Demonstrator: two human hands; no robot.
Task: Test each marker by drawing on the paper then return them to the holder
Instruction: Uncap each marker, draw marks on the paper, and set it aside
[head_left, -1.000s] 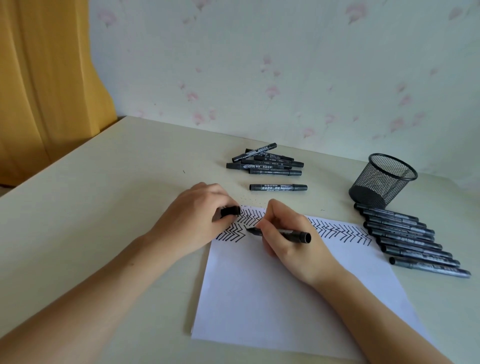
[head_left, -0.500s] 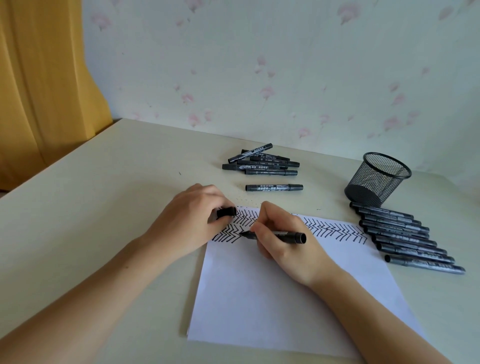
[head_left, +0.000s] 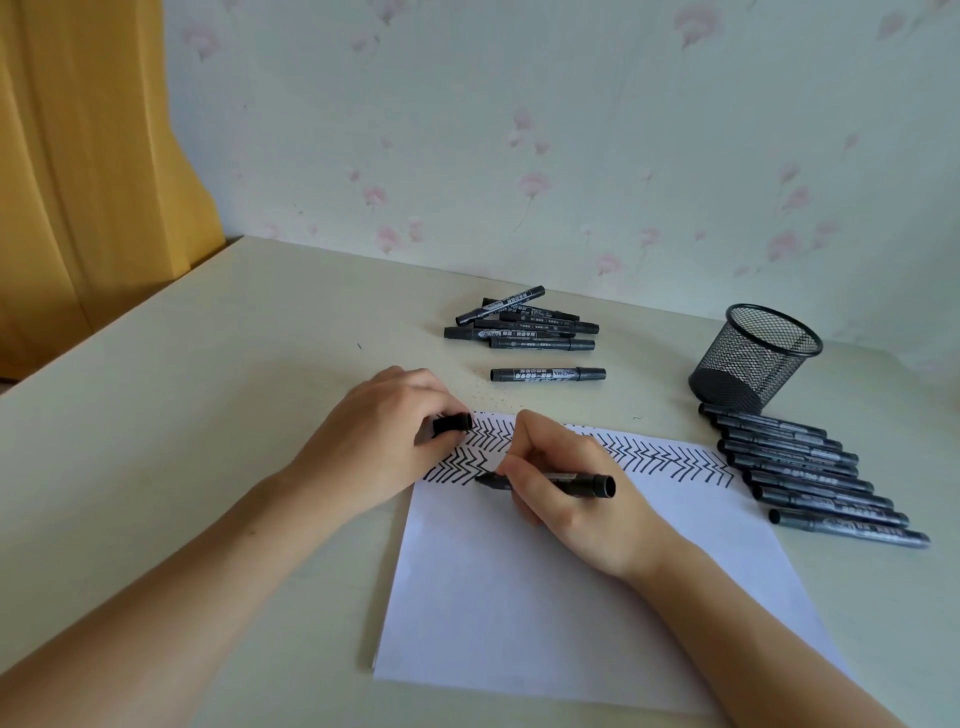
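Note:
My right hand (head_left: 566, 499) grips an uncapped black marker (head_left: 582, 482) with its tip down on the white paper (head_left: 545, 587), at the lower edge of a band of black chevron strokes (head_left: 670, 460). My left hand (head_left: 379, 447) rests on the paper's top left corner and pinches the marker's black cap (head_left: 453, 423). A black mesh holder (head_left: 753, 356) stands at the right with nothing visible inside it. Several capped markers lie in a row (head_left: 810, 475) in front of the holder. Another heap of markers (head_left: 524, 327) lies behind the paper, with a single marker (head_left: 548, 374) in front of it.
The cream table (head_left: 182, 426) meets a flowered wall at the back. A yellow curtain (head_left: 78, 156) hangs at the left beyond the table's edge. Small ink dots speckle the table just above the paper.
My right hand has slid the marker tip a little to the left along the chevron band. The left hand keeps the cap in place. The camera has shifted slightly.

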